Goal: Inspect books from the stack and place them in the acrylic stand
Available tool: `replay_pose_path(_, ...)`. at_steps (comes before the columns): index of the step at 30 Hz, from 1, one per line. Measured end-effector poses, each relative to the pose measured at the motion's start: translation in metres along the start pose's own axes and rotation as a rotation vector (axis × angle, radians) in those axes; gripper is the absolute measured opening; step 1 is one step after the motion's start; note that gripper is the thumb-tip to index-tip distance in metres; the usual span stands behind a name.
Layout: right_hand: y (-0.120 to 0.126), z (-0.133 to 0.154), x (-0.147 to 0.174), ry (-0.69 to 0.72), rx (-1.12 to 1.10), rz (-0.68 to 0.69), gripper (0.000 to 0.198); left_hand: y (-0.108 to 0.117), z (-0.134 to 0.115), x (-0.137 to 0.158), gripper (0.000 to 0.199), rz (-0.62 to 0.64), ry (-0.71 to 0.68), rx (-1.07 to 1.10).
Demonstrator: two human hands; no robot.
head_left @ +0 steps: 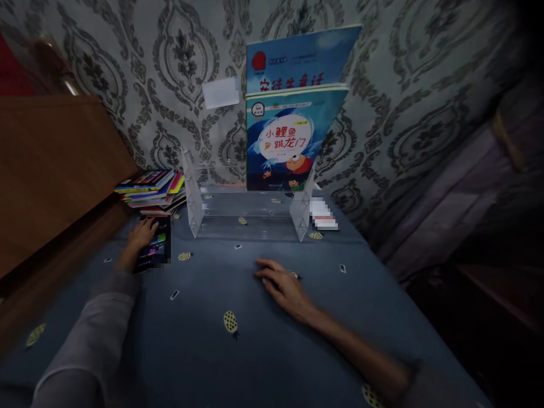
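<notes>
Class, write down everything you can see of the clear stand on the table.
The clear stand looks like glossy, colourless plastic: two upright side panels joined by crosswise pieces at stepped heights. It sits upright on the blue tablecloth, whose yellow printed shapes show through it, with the patterned wall behind. At least two blue picture books stand upright in its right half, one behind the other. Neither the left hand nor the right hand touches it.

At left, the left hand (143, 232) rests on a dark book (159, 249); at centre, the right hand (283, 286) is over the counter (191, 351), below a rack (193, 198) holding books (276, 173).
</notes>
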State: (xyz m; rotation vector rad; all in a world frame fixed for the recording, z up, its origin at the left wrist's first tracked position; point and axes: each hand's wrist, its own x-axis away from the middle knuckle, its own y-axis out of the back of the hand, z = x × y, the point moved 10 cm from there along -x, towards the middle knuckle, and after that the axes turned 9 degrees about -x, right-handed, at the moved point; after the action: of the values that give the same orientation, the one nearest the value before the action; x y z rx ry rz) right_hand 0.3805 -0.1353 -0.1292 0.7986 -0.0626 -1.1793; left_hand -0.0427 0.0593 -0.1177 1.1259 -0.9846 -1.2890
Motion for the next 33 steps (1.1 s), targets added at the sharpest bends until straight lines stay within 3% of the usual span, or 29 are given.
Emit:
replay_pose_path(6, -0.001, 0.004, -0.001, 0.005, 0.018, 0.010, 0.029, 0.000, 0.006, 0.020, 0.059, -0.002, 0.131, -0.014)
replay_pose_path(13, -0.004, -0.002, -0.002, 0.009, 0.025, 0.001, 0.027, 0.008, -0.015, 0.054, 0.054, -0.054, 0.076, 0.001)
replay_pose_path(26, -0.005, 0.002, -0.002, 0.046, 0.003, -0.015, 0.027, 0.015, -0.063, 0.113, 0.055, -0.075, 0.100, 0.055)
replay_pose_path(30, -0.005, 0.002, -0.002, 0.017, -0.003, -0.017, 0.026, 0.015, -0.081, 0.136, 0.056, -0.071, 0.004, 0.118)
replay_pose_path(33, -0.003, 0.000, 0.002, -0.015, 0.003, -0.041, 0.027, 0.017, -0.090, 0.157, 0.059, -0.118, -0.263, 0.300)
